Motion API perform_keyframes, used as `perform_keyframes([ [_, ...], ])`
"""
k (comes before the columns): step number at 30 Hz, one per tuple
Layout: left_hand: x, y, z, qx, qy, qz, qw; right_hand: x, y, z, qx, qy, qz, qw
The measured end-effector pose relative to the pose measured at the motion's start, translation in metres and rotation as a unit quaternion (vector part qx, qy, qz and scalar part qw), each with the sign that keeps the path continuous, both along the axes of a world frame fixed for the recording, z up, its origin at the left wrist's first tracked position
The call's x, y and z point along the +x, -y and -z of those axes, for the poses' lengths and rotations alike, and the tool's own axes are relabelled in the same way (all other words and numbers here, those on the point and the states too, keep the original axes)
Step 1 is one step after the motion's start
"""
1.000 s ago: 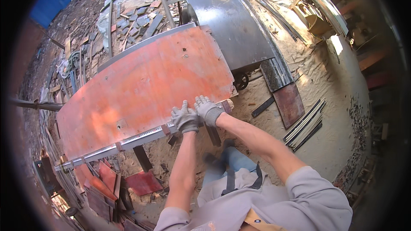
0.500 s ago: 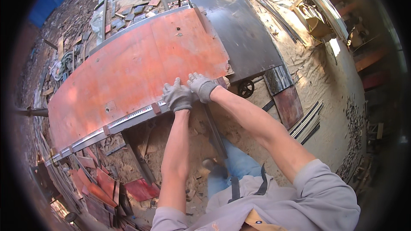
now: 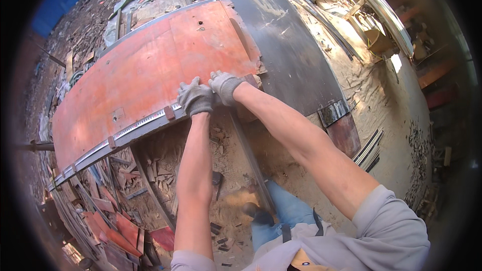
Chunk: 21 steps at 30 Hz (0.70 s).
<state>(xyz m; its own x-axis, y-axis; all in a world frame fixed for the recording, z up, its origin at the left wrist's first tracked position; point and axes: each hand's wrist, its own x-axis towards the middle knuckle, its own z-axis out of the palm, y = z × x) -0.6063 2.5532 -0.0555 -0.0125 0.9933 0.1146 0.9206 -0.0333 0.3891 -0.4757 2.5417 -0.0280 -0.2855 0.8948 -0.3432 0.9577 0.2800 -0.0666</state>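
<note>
A large worn reddish-orange board [image 3: 150, 60] lies flat in front of me, beside a dark smooth tabletop [image 3: 296, 50] on its right. Along the board's near edge runs a rail with a white measuring scale [image 3: 135, 128] and several small brown blocks. My left hand [image 3: 195, 97], in a grey glove, rests at this edge with fingers spread over the board. Just right of it, my right hand [image 3: 225, 87], gloved too, lays its fingers on the board near its right corner. Both palms face down; the thumbs' undersides are hidden.
Metal frame legs [image 3: 251, 155] stand below the rail, close to my legs. Reddish board offcuts [image 3: 125, 231] are heaped at lower left. Scrap pieces litter the ground beyond the board. Thin strips [image 3: 369, 150] lie on the floor at right.
The board and scale rail have shifted away and leftward relative to the dark tabletop, with both my hands still on the board. The view has shifted slightly as well.
</note>
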Motion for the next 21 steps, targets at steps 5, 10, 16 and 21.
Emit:
perform_keyframes([
  [5,0.010,-0.031,0.001,0.000,0.010,0.001,1.000,0.012,-0.029,0.000,-0.021,-0.018,0.012,1.000],
  [10,0.017,-0.032,0.003,-0.026,-0.007,0.000,1.000,0.017,-0.022,-0.007,-0.019,-0.027,0.018,0.999],
  [16,0.025,-0.006,0.000,0.014,-0.026,-0.015,0.999,0.023,0.004,-0.017,-0.026,-0.037,0.020,0.999],
  [21,0.028,0.012,-0.006,0.002,-0.001,-0.006,1.000,0.032,0.022,-0.018,-0.028,-0.044,-0.006,0.999],
])
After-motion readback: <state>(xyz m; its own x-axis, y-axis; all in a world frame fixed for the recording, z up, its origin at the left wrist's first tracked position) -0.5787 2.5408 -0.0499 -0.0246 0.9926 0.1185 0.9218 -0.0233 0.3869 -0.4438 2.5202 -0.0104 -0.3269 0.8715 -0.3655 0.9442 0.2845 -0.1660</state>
